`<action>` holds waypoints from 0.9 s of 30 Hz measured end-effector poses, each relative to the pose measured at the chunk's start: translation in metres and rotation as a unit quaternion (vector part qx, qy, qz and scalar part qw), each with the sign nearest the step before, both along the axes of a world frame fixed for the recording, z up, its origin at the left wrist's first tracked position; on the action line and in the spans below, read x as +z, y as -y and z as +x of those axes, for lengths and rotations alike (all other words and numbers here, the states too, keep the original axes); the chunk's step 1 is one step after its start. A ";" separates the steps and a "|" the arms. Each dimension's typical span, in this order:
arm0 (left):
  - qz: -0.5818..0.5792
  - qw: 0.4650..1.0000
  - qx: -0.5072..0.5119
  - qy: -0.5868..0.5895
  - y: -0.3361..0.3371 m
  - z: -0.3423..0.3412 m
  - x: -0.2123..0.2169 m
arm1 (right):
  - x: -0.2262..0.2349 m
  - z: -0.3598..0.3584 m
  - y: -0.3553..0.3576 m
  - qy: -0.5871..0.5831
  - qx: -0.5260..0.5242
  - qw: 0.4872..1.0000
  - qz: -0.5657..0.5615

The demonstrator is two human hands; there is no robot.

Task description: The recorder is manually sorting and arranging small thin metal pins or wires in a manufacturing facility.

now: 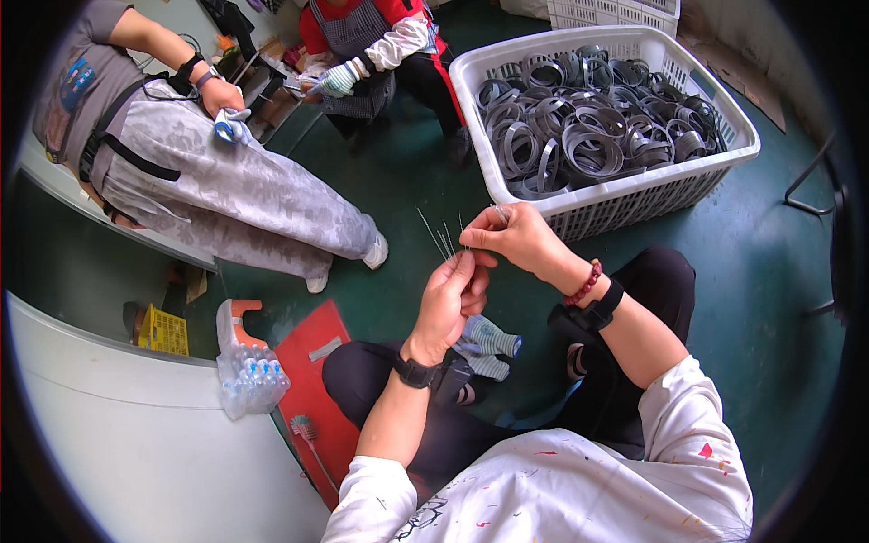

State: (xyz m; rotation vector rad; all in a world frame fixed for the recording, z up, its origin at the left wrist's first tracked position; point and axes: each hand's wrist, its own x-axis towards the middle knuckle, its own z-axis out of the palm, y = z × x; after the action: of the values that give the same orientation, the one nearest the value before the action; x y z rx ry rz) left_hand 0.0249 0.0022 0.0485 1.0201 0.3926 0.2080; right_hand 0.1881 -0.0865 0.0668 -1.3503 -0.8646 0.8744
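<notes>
Several thin, straight metal wires stick up and fan out from my left hand, which is closed on their lower ends. Close beside it, my right hand is pinched, thumb and forefinger together, near the tip of my left thumb. A short glint of metal shows at its fingers, apparently more of the thin wires, though the fingers partly hide them. Both hands are held up above my lap, just in front of a white plastic basket. Flat grey hoops fill that basket in a loose heap.
Below my hands lie striped work gloves on the green floor. A red board, a brush and a pack of clear bottles are at left. One person stands far left; another, gloved, sits behind. A stool stands right.
</notes>
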 end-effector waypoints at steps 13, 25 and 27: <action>-0.020 0.999 -0.041 -0.020 0.000 -0.001 0.002 | 0.000 0.001 -0.001 0.010 -0.058 0.998 -0.002; -0.045 0.997 0.026 -0.050 0.004 -0.011 -0.004 | 0.023 0.012 0.010 0.188 -0.314 0.903 0.225; -0.109 0.993 0.042 -0.032 -0.003 -0.006 -0.005 | 0.023 -0.011 0.015 0.340 -0.228 0.863 0.297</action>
State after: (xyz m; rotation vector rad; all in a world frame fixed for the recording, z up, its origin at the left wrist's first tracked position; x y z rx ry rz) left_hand 0.0187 0.0051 0.0436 0.7984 0.5056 0.2036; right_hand 0.1769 -0.1013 0.0901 -1.2149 -1.1543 -0.2773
